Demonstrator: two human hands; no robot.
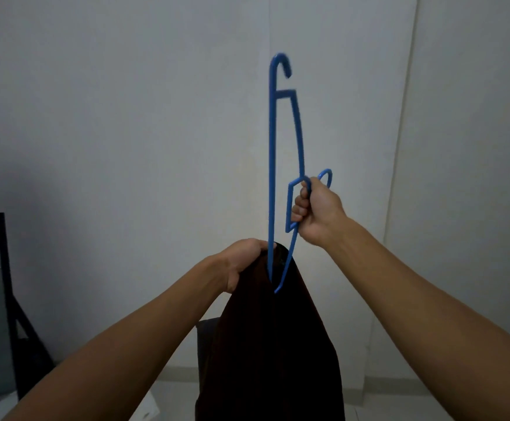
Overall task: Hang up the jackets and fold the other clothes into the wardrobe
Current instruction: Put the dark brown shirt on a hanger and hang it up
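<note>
Jacket [266,344] first — one dark garment hangs in front of the person, bunched at its top in the left hand [241,262], whose fingers are curled tight around the cloth. One blue hanger [270,165] stands on end, hook to the right, with its low tip poked into the jacket's top. The right hand [317,211] grips the hanger near the hook. So the step looks like threading the hanger into the jacket. Next, the tip likely needs to slide into one shoulder, then the other end goes in. Count — one jacket, I think, though it is very dark, one hanger, two hands.
</note>
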